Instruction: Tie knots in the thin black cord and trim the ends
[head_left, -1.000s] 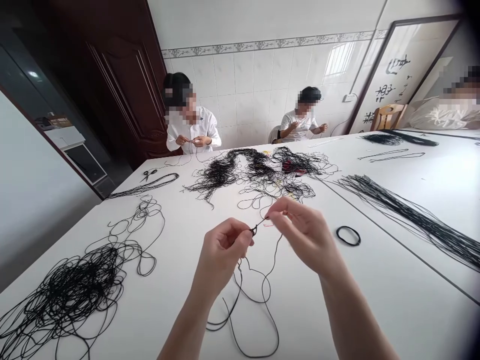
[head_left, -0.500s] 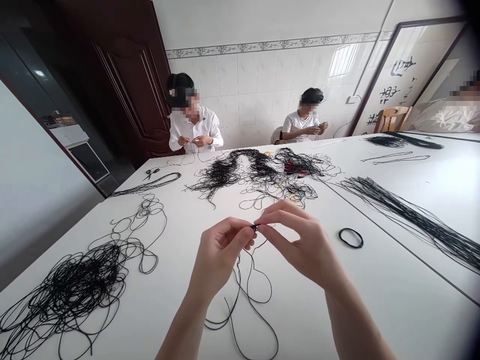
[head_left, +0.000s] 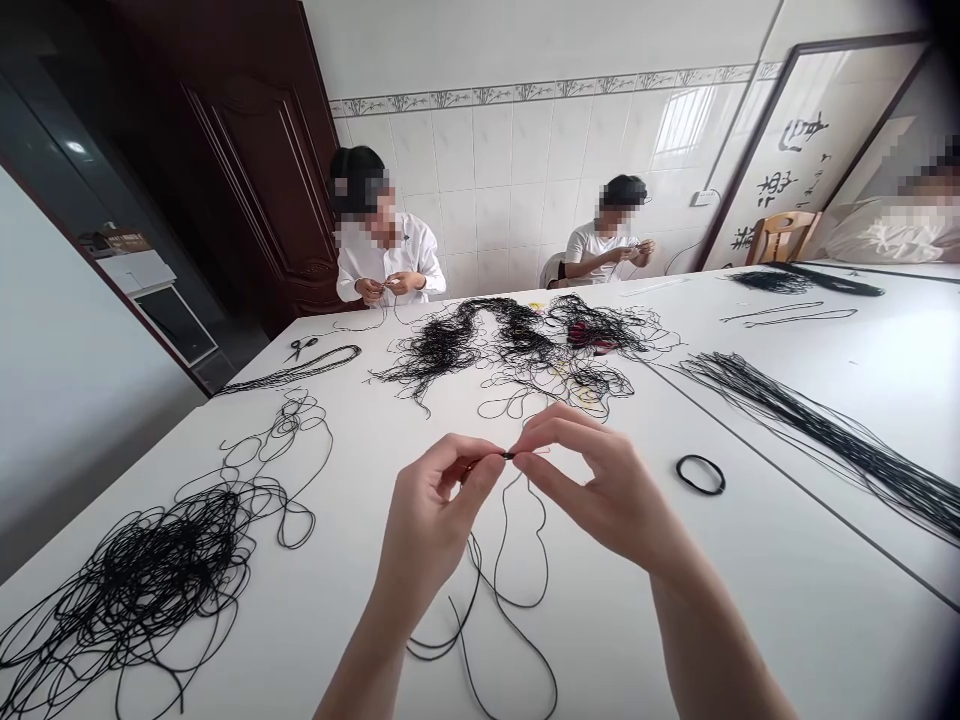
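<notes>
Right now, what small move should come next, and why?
Perhaps ease the right hand slightly outward, keeping the left hand in place: both pinch the black cord, their fingertips nearly meeting, while slack lengths curve below.

tangled cord heap (head_left: 161,570) left of the ring (head_left: 700,475), scissors (head_left: 301,348) behind the heap

Around your desk (head_left: 600,620), light is bright; glare whitens its far right, reflections streak the wall tiles (head_left: 491,150) behind, and the doorway beyond its left side is dim.
</notes>
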